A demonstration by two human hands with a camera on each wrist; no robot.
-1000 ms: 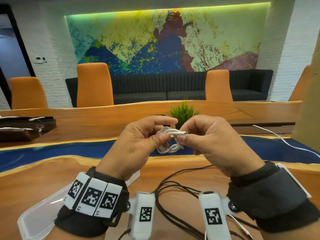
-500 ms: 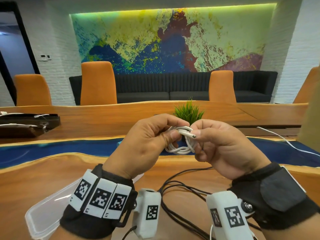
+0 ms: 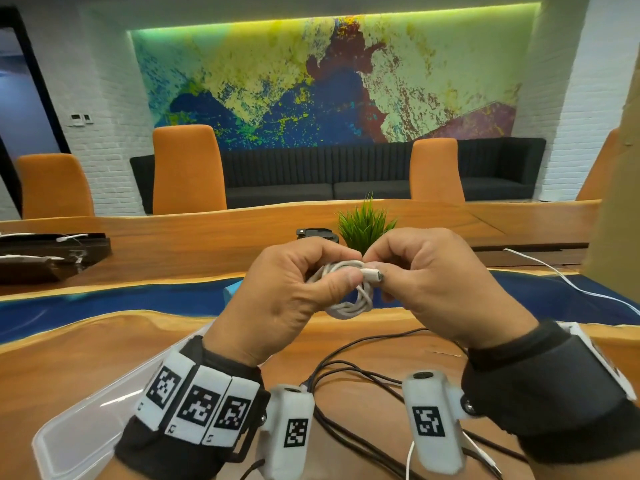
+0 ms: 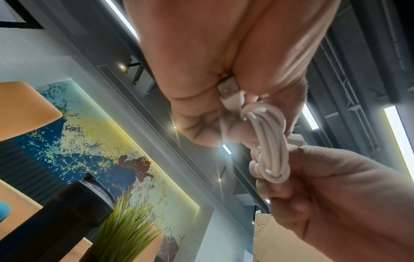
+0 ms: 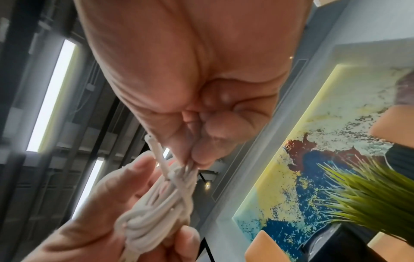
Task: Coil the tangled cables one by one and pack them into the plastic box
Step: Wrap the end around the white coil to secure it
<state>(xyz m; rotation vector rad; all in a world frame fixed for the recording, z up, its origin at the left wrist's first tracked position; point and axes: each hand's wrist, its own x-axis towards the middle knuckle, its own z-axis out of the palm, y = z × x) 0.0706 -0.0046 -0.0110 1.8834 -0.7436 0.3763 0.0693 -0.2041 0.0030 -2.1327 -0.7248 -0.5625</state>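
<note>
A white cable (image 3: 350,298) wound into a small coil hangs in the air between my hands, above the wooden table. My left hand (image 3: 341,268) grips the coil's left side, thumb pressed on top. My right hand (image 3: 379,271) pinches the cable's plug end (image 3: 372,274), which lies across the coil. In the left wrist view the coil (image 4: 270,141) hangs from my left hand's fingers beside a USB plug (image 4: 228,92). In the right wrist view the coil (image 5: 156,203) runs from my right fingertips into my left hand. The clear plastic box (image 3: 79,427) lies at the lower left.
Tangled black cables (image 3: 349,379) lie on the table under my wrists. Another white cable (image 3: 568,284) trails across the blue strip on the right. A small green plant (image 3: 363,225) stands behind my hands, with a black tray (image 3: 52,254) at the far left.
Both hands have kept hold of the white coil. My right hand has closed in on the left, and the plug end now lies further across the coil.
</note>
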